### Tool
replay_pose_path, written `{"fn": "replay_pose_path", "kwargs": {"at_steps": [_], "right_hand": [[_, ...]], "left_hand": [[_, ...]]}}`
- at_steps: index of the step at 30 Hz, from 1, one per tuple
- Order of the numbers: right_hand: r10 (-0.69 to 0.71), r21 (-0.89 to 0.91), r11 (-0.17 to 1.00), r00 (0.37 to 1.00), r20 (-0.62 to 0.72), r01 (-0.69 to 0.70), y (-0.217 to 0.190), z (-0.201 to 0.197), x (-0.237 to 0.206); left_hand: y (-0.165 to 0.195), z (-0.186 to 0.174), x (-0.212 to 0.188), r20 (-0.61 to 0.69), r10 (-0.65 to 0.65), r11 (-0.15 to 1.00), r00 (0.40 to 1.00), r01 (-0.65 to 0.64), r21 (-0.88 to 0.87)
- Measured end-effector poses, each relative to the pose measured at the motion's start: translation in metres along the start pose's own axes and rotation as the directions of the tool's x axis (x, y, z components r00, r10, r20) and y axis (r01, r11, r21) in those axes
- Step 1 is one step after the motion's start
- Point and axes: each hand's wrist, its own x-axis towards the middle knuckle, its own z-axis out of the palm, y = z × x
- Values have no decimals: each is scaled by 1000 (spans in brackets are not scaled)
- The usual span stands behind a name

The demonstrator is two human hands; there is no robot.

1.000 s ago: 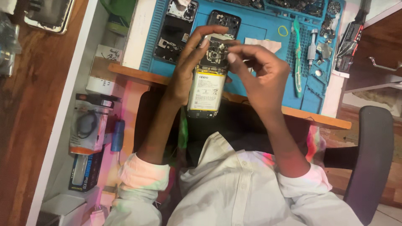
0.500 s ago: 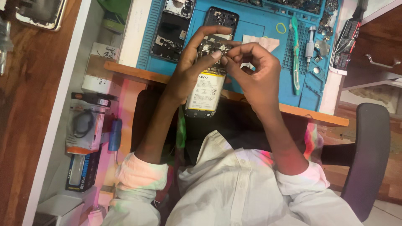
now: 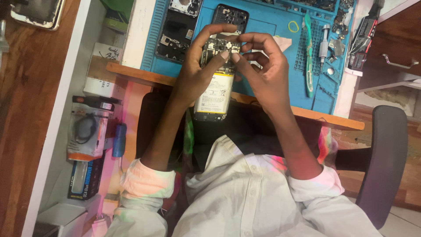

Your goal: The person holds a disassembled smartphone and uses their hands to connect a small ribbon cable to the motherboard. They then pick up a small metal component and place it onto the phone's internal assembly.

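Note:
My left hand (image 3: 197, 72) grips an opened phone (image 3: 215, 94) with its back cover off, so the pale battery and the circuit board at the top show. It is held upright over the desk's front edge. My right hand (image 3: 263, 70) is at the phone's top, fingertips pinched against the board beside my left thumb. Whether a small part sits between those fingertips is too small to tell.
A blue repair mat (image 3: 263, 26) covers the desk and carries two other opened phones (image 3: 177, 28), a green-handled brush (image 3: 308, 48), a screwdriver (image 3: 323, 44) and small parts. An open shelf at the left holds packaged items (image 3: 87, 131). A black chair arm (image 3: 386, 153) stands at the right.
Both hands and the phone stay together over the desk edge. My right fingers have shifted slightly on the top of the board, and the view has moved a little.

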Motion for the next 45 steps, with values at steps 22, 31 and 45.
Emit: {"fn": "replay_pose_path", "kwargs": {"at_steps": [22, 31, 45], "right_hand": [[-15, 4, 1000, 1000, 14, 15, 7, 0, 1], [-42, -13, 999, 999, 22, 43, 8, 0, 2], [-81, 0, 997, 997, 14, 81, 9, 2, 4]], "left_hand": [[-7, 1, 0, -73, 126, 942, 989, -96, 322], [-9, -1, 0, -54, 144, 948, 988, -122, 294], [-6, -3, -1, 6, 203, 881, 979, -186, 434]]}}
